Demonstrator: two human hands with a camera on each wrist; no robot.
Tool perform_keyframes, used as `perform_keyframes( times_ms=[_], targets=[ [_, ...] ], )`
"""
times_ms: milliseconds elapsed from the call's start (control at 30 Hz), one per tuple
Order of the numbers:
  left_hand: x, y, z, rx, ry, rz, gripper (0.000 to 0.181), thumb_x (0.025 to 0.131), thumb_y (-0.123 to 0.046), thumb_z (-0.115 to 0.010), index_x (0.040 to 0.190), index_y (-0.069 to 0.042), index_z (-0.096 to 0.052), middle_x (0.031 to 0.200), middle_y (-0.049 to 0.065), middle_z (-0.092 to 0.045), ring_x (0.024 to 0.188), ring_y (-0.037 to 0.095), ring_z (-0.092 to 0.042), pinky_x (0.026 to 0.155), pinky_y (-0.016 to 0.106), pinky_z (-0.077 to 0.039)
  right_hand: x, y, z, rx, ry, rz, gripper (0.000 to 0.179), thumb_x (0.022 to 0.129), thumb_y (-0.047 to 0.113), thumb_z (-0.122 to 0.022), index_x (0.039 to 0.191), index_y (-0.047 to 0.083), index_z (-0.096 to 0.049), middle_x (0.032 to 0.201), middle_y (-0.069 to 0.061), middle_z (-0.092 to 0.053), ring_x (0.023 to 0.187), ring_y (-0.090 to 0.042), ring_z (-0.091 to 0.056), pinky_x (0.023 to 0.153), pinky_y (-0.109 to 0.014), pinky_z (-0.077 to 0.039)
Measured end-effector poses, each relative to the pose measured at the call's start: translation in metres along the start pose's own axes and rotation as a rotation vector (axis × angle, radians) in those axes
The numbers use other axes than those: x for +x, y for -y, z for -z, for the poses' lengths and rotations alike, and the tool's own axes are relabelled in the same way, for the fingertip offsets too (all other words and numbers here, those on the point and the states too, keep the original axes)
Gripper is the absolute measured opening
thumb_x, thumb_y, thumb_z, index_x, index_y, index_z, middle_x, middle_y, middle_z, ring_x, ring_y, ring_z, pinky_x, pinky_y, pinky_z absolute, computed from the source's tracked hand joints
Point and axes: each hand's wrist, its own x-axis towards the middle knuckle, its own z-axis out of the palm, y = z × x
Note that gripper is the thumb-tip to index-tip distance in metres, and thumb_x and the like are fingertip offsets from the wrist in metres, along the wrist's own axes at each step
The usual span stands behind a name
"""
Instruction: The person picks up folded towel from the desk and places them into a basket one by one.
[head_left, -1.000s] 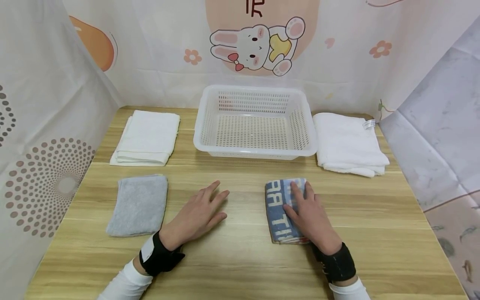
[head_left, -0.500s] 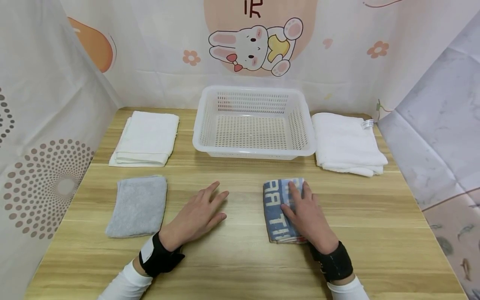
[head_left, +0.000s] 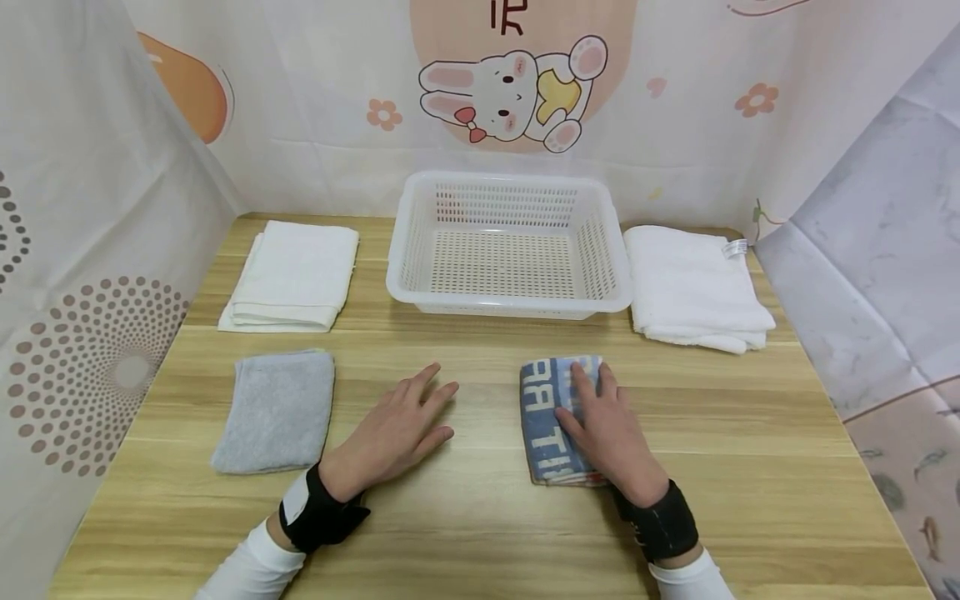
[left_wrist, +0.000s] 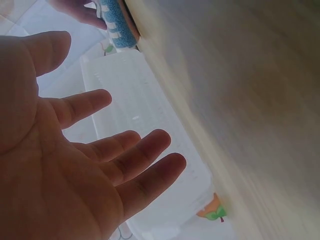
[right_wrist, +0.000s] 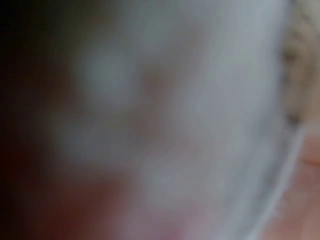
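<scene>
My right hand [head_left: 618,437] rests with extended fingers on top of a folded blue towel [head_left: 540,429] that bears pale lettering. Its thumb and fingertips lie flat across the towel's right half, covering that part. The right wrist view is a close blur of whitish cloth. My left hand [head_left: 393,429] is by itself over the wooden table, fingers spread and nothing in them. In the left wrist view its palm [left_wrist: 55,165] and loosely bent fingers show. Just left of that hand lies a folded grey towel [head_left: 277,408].
A white plastic basket [head_left: 510,302] with slotted walls stands at the back middle, nothing inside it. One folded white towel [head_left: 300,267] lies to its left, and another white towel [head_left: 693,283] sits against its right side. Printed curtains [head_left: 322,167] enclose the table [head_left: 480,542].
The blue towel has slid a little to the left under my right hand, which moved along with it. My left hand has stayed in place.
</scene>
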Motion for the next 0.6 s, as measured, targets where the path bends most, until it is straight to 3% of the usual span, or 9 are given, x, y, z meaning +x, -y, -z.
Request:
perform_keyframes(
  times_ms=[600],
  targets=[
    [0.0039,-0.004,-0.0009,-0.011,0.023,-0.011,0.054,0.098,-0.035,-0.063,0.145,-0.012,-0.048,0.149,0.026,-0.039,0.123,0.041,-0.053,0.094,0.053,-0.049,0.0019,0.0105,-0.0038,0.0,-0.014,-0.002,0.071,0.096,0.03,-0.067,0.151,-0.003,-0.036,0.148,-0.043,-0.025,0.117,-0.062,-0.043,0.085,-0.064,-0.047]
  ],
)
